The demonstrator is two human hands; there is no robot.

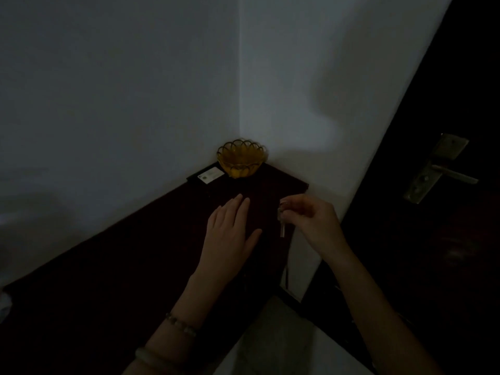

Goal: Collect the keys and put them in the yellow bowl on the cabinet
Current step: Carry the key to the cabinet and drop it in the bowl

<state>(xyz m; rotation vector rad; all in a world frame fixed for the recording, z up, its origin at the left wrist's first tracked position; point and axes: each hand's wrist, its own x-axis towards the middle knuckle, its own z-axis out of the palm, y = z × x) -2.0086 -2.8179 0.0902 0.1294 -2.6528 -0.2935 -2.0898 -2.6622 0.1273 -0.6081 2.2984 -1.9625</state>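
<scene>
Pinching the keys (282, 221), the right hand (313, 223) dangles them; the left hand (230, 234) lies flat, fingers loosely spread. A loose pinch could drop them short of the yellow bowl (240, 159) at twelve o'clock.

Dim corner of pale walls (121, 90), dark door (446, 253) at right
</scene>
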